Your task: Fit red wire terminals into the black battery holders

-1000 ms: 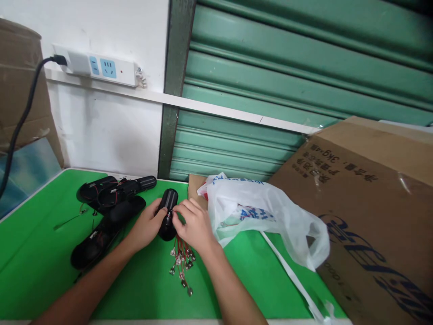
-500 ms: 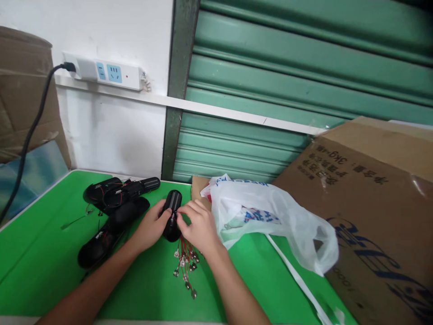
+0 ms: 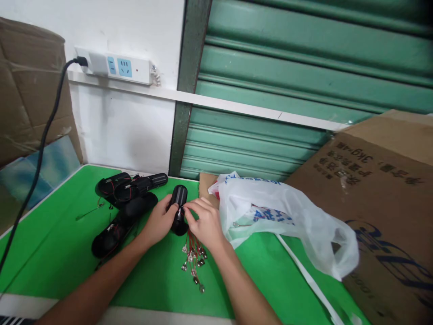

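1. The black casing (image 3: 179,195) is held above the green surface (image 3: 152,289), near the middle of its width and closer to the far edge than to the near edge.
2. The casing is gripped by the left hand (image 3: 161,220), with the thumb laid over its side.
3. The fingers of the right hand (image 3: 204,220) are set in a narrow pinch at the middle of the casing. Whether a wire is gripped between the fingertips cannot be told.
4. A bundle of red wires (image 3: 193,246) with small metal discs at the ends is spread on the near side of the casing, beside the right wrist.
5. An upper group of black casings (image 3: 130,188) is placed toward the far left corner of the surface. Red wires are seen inside the open shells.
6. A lower black casing (image 3: 106,239) is placed between that group and the left forearm, at a slant.
7. A translucent plastic bag (image 3: 267,198) with blue print is laid to the right of the hands. A small cardboard piece (image 3: 204,184) is partly covered by it at the far edge.
8. The right side of the surface is bordered by a large carton (image 3: 382,198).
9. A power strip (image 3: 135,72) is mounted on the wall beyond the far edge, with a black cable (image 3: 43,135) plugged in.
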Demonstrator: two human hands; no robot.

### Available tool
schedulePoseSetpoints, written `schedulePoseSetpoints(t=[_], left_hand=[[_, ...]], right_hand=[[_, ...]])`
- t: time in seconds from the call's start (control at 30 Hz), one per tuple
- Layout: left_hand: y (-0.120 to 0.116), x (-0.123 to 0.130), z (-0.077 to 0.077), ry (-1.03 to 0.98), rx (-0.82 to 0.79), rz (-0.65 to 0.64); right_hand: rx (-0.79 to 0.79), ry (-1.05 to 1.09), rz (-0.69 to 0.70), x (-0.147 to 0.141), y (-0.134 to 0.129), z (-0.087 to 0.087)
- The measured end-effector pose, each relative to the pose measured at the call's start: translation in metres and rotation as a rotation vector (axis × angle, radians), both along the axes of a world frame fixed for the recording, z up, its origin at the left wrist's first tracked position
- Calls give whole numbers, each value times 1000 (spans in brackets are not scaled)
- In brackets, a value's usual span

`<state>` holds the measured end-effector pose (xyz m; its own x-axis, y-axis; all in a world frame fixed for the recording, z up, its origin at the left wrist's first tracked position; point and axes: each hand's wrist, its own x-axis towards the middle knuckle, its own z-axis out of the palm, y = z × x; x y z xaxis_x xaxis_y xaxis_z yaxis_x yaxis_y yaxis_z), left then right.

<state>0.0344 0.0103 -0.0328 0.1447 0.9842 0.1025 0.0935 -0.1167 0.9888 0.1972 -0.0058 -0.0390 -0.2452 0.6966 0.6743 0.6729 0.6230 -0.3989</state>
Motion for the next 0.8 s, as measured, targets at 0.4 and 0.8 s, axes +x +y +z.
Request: schedulePoseSetpoints(t=[0.4,0.8], left_hand=[[-4,1,1,25,19,121],[7,0,-4,-218,-215,67]], right_hand=[[76,-40,-34,-9,-1,-1],[-60,125,11,-4,4,-2]])
